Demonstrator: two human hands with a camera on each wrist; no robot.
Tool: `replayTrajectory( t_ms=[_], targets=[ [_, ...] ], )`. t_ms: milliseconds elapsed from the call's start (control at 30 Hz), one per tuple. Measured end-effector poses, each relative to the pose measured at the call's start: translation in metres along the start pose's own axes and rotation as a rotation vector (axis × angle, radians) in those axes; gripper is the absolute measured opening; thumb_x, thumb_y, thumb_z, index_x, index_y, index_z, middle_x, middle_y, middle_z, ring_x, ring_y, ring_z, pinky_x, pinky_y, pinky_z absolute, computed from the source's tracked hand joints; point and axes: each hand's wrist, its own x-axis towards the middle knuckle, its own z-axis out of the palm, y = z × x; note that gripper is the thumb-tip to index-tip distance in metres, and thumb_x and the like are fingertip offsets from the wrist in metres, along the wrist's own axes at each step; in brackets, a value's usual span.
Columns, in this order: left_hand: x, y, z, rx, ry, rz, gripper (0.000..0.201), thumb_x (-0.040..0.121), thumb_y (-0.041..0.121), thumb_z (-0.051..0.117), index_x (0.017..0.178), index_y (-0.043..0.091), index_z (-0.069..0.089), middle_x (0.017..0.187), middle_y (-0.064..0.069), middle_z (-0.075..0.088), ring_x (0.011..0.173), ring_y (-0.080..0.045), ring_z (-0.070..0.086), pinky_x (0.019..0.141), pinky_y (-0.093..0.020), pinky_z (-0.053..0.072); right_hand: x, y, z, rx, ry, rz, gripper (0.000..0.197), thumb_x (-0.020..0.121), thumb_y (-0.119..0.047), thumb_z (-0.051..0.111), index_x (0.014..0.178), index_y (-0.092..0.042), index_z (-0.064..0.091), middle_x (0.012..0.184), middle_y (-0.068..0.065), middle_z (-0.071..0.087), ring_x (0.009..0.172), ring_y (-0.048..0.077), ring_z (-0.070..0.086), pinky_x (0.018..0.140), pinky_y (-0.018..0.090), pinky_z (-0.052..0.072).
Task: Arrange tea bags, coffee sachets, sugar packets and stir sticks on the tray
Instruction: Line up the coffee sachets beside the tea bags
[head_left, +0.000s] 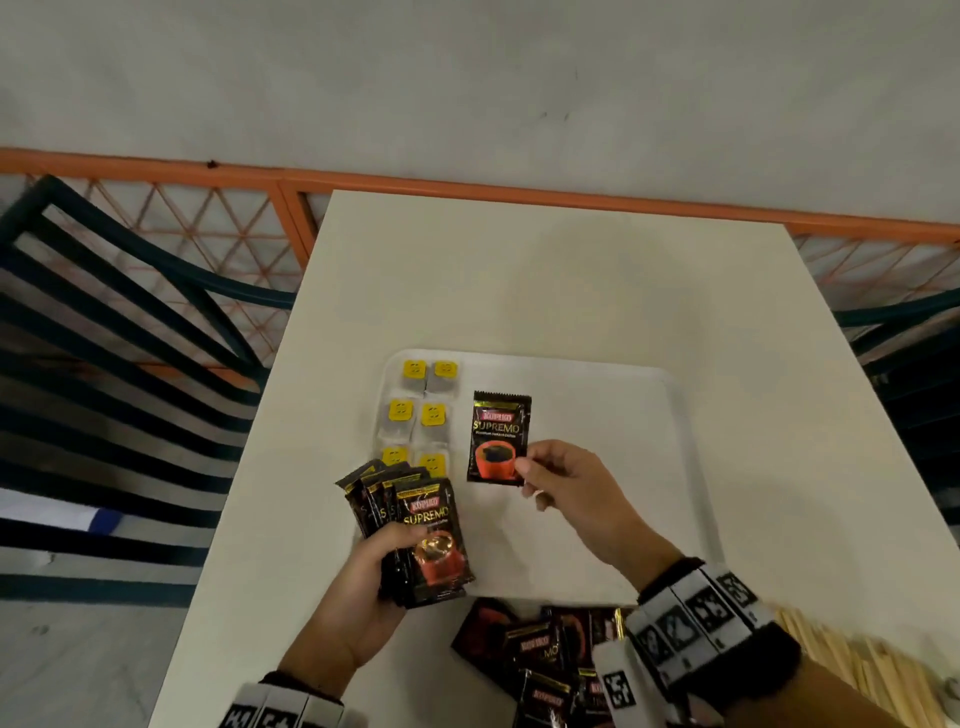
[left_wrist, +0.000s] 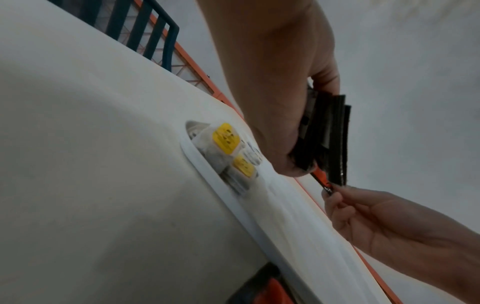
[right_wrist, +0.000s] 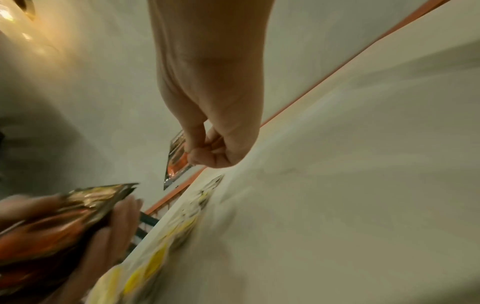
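Observation:
A white tray (head_left: 670, 415) lies on the white table (head_left: 571, 270). Several tea bags with yellow tags (head_left: 415, 410) sit in two columns at the tray's left end. My right hand (head_left: 524, 470) pinches the lower right corner of one black and orange coffee sachet (head_left: 497, 436), held above the tray just right of the tea bags. My left hand (head_left: 384, 545) grips a fanned stack of coffee sachets (head_left: 415, 525) over the tray's near left corner. In the right wrist view the pinched coffee sachet (right_wrist: 176, 162) hangs clear of the tray.
More coffee sachets (head_left: 524, 654) lie in a heap on the table's near edge. Wooden stir sticks (head_left: 852, 670) lie to the right of them, partly behind my right wrist. Dark slatted chairs (head_left: 104, 364) stand at both sides, with an orange railing (head_left: 467, 187) beyond the table.

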Motion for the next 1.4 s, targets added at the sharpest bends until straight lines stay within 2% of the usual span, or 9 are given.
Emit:
replayTrajectory(
  t_ms=[167, 367, 467, 600, 733, 833, 1033, 1200, 1400],
  targets=[
    [0.007, 0.012, -0.002, -0.040, 0.016, 0.073, 0.028, 0.065, 0.007, 0.056, 0.088, 0.010, 0.073, 0.086, -0.013, 0.073, 0.072, -0.026, 0.071, 0.060, -0.042, 0.058, 0.063, -0.012, -0.003, -0.051, 0.086, 0.038, 0.016, 0.089, -0.005, 0.058, 0.075, -0.014, 0.055, 0.068, 0.002, 0.057, 0.052, 0.004, 0.056, 0.046, 0.014, 0.041],
    [0.010, 0.014, -0.006, -0.072, 0.081, 0.083, 0.033, 0.067, 0.009, 0.052, 0.098, 0.007, 0.063, 0.080, -0.012, 0.074, 0.069, -0.024, 0.071, 0.058, -0.038, 0.058, 0.108, -0.018, 0.007, -0.059, 0.177, 0.063, 0.012, 0.086, -0.007, 0.062, 0.076, -0.011, 0.056, 0.070, 0.005, 0.060, 0.054, 0.011, 0.055, 0.053, 0.018, 0.048],
    [0.010, 0.013, -0.007, -0.071, 0.069, 0.078, 0.056, 0.052, 0.019, 0.075, 0.105, 0.008, 0.063, 0.090, -0.015, 0.073, 0.077, -0.027, 0.071, 0.061, -0.039, 0.059, 0.119, -0.017, 0.010, -0.111, 0.198, 0.071, 0.006, 0.086, -0.008, 0.063, 0.082, -0.008, 0.058, 0.070, 0.005, 0.061, 0.054, 0.012, 0.057, 0.050, 0.015, 0.049],
    [0.007, 0.016, -0.005, -0.093, 0.058, 0.087, 0.037, 0.064, 0.013, 0.060, 0.101, 0.009, 0.063, 0.086, -0.013, 0.074, 0.074, -0.025, 0.072, 0.054, -0.034, 0.058, 0.123, -0.017, 0.013, -0.226, 0.240, 0.039, 0.013, 0.085, -0.010, 0.064, 0.076, -0.012, 0.056, 0.063, 0.000, 0.059, 0.052, 0.010, 0.056, 0.052, 0.014, 0.049],
    [0.009, 0.016, -0.005, -0.066, 0.042, 0.090, 0.089, 0.022, 0.025, 0.091, 0.106, 0.009, 0.064, 0.095, -0.016, 0.072, 0.081, -0.028, 0.071, 0.057, -0.035, 0.058, 0.124, -0.015, 0.015, -0.265, 0.287, 0.014, 0.010, 0.085, -0.011, 0.065, 0.081, -0.010, 0.055, 0.064, 0.003, 0.059, 0.049, 0.010, 0.055, 0.057, 0.020, 0.050],
    [0.010, 0.016, -0.004, -0.058, 0.037, 0.090, 0.066, 0.043, 0.016, 0.082, 0.106, 0.010, 0.063, 0.094, -0.015, 0.073, 0.082, -0.026, 0.072, 0.058, -0.034, 0.058, 0.125, -0.014, 0.018, -0.277, 0.314, 0.004, 0.009, 0.084, -0.011, 0.065, 0.085, -0.006, 0.057, 0.063, 0.003, 0.059, 0.049, 0.012, 0.055, 0.064, 0.028, 0.054],
    [0.012, 0.016, 0.004, -0.004, 0.079, 0.102, 0.070, 0.043, 0.016, 0.082, 0.110, 0.014, 0.062, 0.096, -0.013, 0.073, 0.083, -0.027, 0.071, 0.058, -0.036, 0.058, 0.115, -0.012, 0.021, -0.361, 0.338, -0.050, 0.012, 0.087, -0.020, 0.061, 0.087, -0.011, 0.054, 0.077, 0.003, 0.060, 0.069, 0.019, 0.060, 0.066, 0.026, 0.052],
    [0.018, 0.019, 0.010, 0.027, 0.170, 0.132, 0.049, 0.064, 0.018, 0.063, 0.112, 0.011, 0.058, 0.096, -0.018, 0.069, 0.079, -0.036, 0.065, 0.042, -0.031, 0.051, 0.070, -0.025, 0.032, -0.470, -0.043, -0.052, 0.023, 0.094, -0.034, 0.049, 0.088, -0.013, 0.058, 0.072, -0.003, 0.058, 0.062, 0.011, 0.052, 0.059, 0.020, 0.040],
    [0.025, 0.023, 0.013, 0.044, 0.175, 0.164, 0.041, 0.072, 0.019, 0.059, 0.112, 0.010, 0.060, 0.088, -0.013, 0.073, 0.075, -0.027, 0.070, 0.055, -0.034, 0.056, 0.028, -0.024, 0.027, -0.176, -0.523, 0.075, 0.009, 0.093, -0.021, 0.054, 0.092, -0.014, 0.059, 0.077, 0.000, 0.058, 0.066, 0.010, 0.055, 0.058, 0.018, 0.047]
  ],
)
